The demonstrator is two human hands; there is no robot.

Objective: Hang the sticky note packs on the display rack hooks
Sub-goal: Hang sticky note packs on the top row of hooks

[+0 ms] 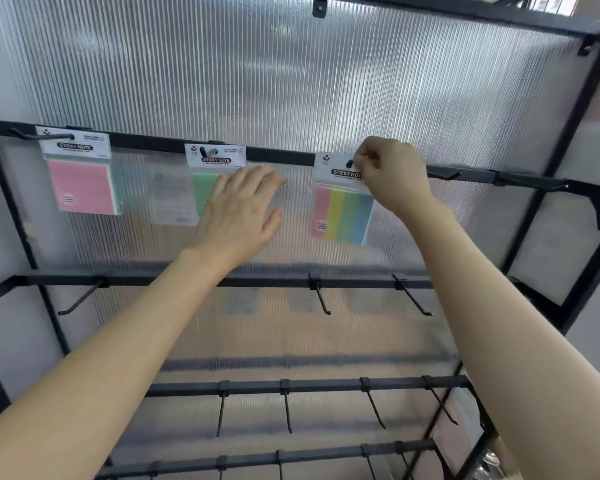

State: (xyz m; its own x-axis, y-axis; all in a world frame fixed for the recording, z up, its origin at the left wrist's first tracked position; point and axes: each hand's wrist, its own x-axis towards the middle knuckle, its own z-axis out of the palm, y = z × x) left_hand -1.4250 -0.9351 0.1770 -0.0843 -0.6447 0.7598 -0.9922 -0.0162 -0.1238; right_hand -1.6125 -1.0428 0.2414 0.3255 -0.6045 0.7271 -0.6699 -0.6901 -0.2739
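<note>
Head view: striped sticky note pack [343, 213] is pinched by its header card in the right hand [392, 174] at a hook [349, 164] on the top bar [281, 154]. Left hand [243, 209] is held empty, fingers straight, in front of the green pack [204, 188]. Pink pack [82, 187] is hung far left.

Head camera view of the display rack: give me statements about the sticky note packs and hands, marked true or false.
1. The right hand pinches the header of the pink, yellow, green and blue striped pack. True.
2. The left hand grips the pink square pack. False: it is open, in front of the green pack.
3. All three packs are at the top black metal rail. True.
4. The black wire hooks on the second rail carry packs. False: they are bare.
</note>
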